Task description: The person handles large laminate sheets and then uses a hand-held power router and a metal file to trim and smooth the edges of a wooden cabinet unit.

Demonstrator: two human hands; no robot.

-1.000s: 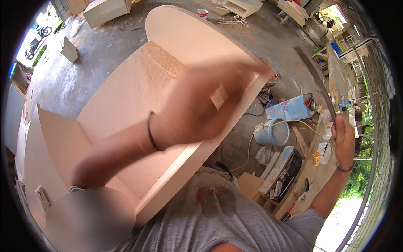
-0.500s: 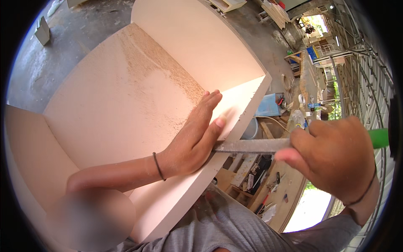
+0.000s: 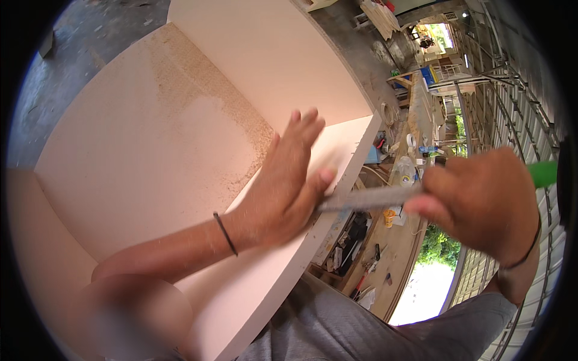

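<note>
A grey metal file (image 3: 376, 197) with a green handle (image 3: 542, 174) is held in my right hand (image 3: 481, 201), its fingers closed round it. The file's far end meets the near edge of a pale board cabinet (image 3: 271, 57), beside my left thumb. My left hand (image 3: 286, 183) lies along that edge with fingers stretched out, open and slightly blurred. Part of the file's tip is hidden behind it. Along the cabinet's inner corner lies sawdust (image 3: 241, 117), and small chips dot the edge.
To the right, beyond the cabinet, is a wooden workbench (image 3: 385, 259) with tools, a tape roll (image 3: 411, 141) and a clear plastic bottle (image 3: 404, 168). A drawer of dark tools (image 3: 352, 240) is below the edge. Metal grilles (image 3: 518, 108) line the far right.
The view has shifted a little, and the cabinet appears further left. The file and my right hand have moved slightly upward against the edge. My left hand remains on the edge.
</note>
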